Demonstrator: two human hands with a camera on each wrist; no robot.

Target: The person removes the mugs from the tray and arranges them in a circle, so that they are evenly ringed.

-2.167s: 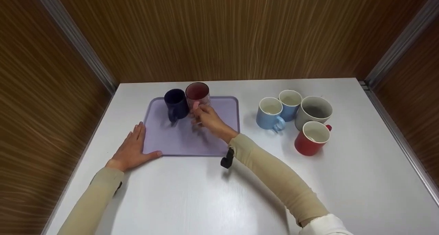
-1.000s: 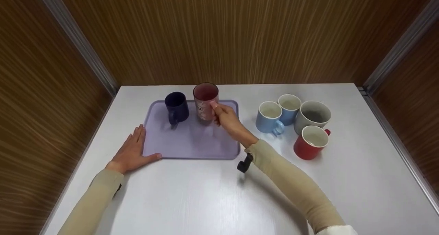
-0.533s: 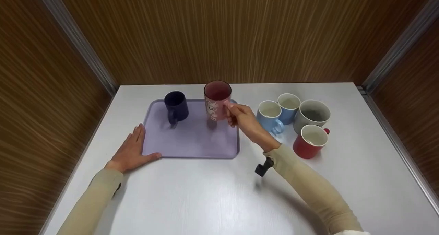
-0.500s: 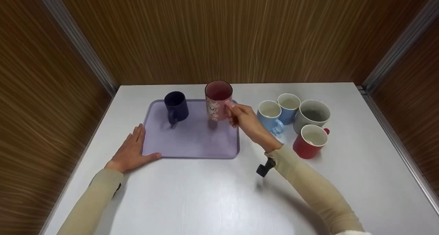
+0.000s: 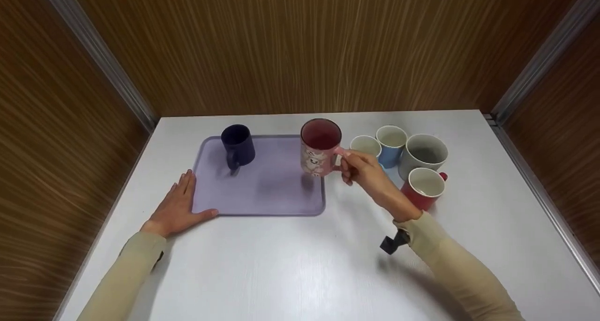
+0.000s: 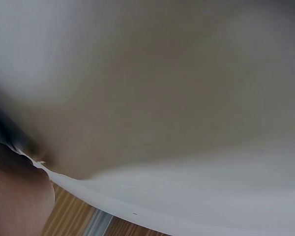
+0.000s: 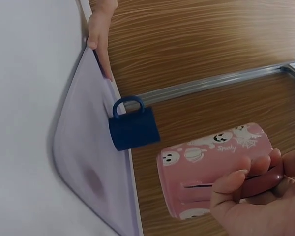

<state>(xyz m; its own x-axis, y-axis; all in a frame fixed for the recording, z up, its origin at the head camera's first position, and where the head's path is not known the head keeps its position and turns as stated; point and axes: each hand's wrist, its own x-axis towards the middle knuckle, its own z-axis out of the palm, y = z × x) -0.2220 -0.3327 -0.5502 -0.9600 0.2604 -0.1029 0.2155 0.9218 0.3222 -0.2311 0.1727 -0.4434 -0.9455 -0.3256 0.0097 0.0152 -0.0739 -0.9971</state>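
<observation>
White table [image 5: 281,269], bearing a lilac tray [image 5: 239,192] at left. Left hand [image 5: 174,213]: fingers straight, thumb spread, touching the tray's near left corner. Right hand [image 5: 370,178]: fingers and thumb curled, gripping the pink mug [image 5: 318,159], raised above the tray's right edge. Presumably ceramic: rigid, moderately heavy, slippery-glazed, breakable; best held by its handle [image 5: 338,151], as here.

I have the tray [image 5: 272,194] out there on the left half of the surface [image 5: 281,265], one mug [image 5: 239,148] at its back left — my left hand [image 5: 177,211] around its front left corner. My right hand [image 5: 370,175] holds a second mug [image 5: 315,161] over its right edge — four more mugs [image 5: 416,167] grouped behind and right of that hand.
</observation>
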